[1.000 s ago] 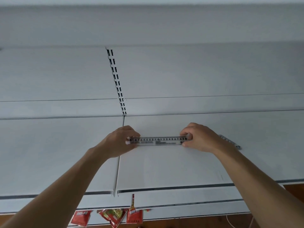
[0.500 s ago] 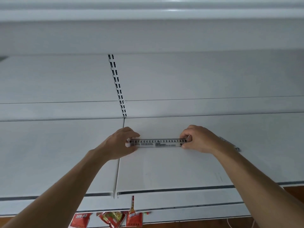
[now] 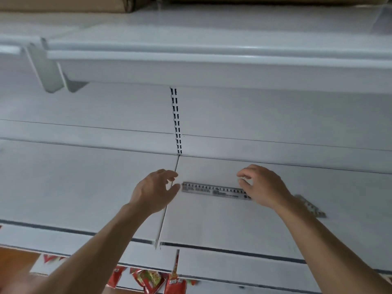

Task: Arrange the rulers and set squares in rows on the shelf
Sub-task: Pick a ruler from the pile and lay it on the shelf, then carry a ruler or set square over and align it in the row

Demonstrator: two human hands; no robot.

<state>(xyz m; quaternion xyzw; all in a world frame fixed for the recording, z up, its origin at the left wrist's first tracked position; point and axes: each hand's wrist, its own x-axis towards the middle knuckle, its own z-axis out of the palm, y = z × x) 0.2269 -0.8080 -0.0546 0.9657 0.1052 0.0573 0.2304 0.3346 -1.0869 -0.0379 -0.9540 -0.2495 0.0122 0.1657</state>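
Left hand (image 3: pixel 156 190) hovers with its fingers loosely spread, gripping nothing, just beside the left end of a clear ruler (image 3: pixel 214 190). Right hand (image 3: pixel 262 185), fingers equally relaxed and empty, hides the other end. The ruler lies flat on the white shelf (image 3: pixel 84 187). A second ruler (image 3: pixel 311 206) lies beyond the right wrist.

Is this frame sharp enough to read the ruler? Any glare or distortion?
Head view: markings on the ruler are smeared and barely legible; the left hand, right hand and second ruler at right are motion-blurred. Head view: soft, even light, with only a faint highlight on the upper shelf rim; shelf lines bow slightly from the wide-angle lens.
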